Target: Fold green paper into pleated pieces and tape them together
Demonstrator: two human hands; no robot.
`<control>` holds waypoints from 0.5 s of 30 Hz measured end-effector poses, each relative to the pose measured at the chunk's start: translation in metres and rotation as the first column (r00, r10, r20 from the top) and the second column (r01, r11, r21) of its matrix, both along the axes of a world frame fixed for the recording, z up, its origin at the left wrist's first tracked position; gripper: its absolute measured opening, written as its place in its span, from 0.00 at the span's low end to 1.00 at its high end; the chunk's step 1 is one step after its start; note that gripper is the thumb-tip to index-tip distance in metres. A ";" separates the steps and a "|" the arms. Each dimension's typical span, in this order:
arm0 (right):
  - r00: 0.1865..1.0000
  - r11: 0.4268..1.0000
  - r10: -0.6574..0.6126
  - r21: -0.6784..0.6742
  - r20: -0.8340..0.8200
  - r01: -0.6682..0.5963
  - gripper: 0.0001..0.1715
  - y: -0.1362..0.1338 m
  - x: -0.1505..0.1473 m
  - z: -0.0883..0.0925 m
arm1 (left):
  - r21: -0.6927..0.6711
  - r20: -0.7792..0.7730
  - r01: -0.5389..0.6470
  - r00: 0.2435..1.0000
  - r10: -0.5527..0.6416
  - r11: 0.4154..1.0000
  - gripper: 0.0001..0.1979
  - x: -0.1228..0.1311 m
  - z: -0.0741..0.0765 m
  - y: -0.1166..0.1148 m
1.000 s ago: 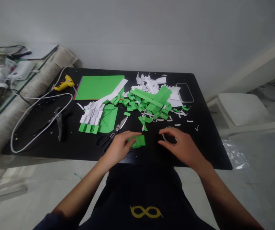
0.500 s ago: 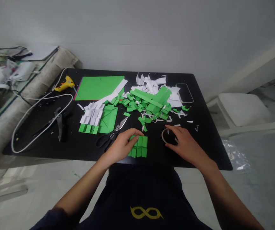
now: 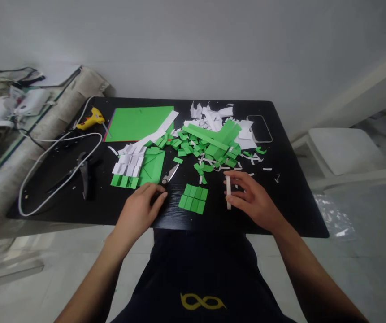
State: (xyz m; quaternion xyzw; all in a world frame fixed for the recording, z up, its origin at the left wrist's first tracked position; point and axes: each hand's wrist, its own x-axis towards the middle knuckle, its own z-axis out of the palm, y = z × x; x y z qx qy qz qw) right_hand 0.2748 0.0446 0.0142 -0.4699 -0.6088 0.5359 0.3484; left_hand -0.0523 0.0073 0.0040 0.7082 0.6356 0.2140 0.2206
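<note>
My left hand (image 3: 141, 207) lies over the handles of the scissors (image 3: 171, 173), fingers curled around them. Only the pivot and blades show beyond my fingertips. Between my hands, a small panel of folded green paper squares (image 3: 193, 198) rests on the black table, untouched. My right hand (image 3: 255, 201) grips a roll of tape (image 3: 228, 192) between thumb and fingers, its narrow white edge turned toward me. Left of the scissors sits a white and green folded-paper piece (image 3: 130, 163).
A pile of green and white paper scraps (image 3: 213, 139) covers the back middle, near a phone-shaped outline (image 3: 259, 129). At left are green sheets (image 3: 139, 123), a yellow glue gun (image 3: 92, 119), pliers (image 3: 84, 175) and a looping white cable (image 3: 19, 193).
My left hand has let go of the green panel and moved left onto the scissors' handles. The panel now lies slightly turned. My right hand has tipped the tape roll edge-on.
</note>
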 end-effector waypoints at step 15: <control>0.985 0.997 0.044 -0.058 -0.165 -0.054 0.19 -0.001 -0.008 0.001 | -0.077 -0.419 -0.106 0.906 0.065 0.991 0.11 -0.017 -0.014 -0.005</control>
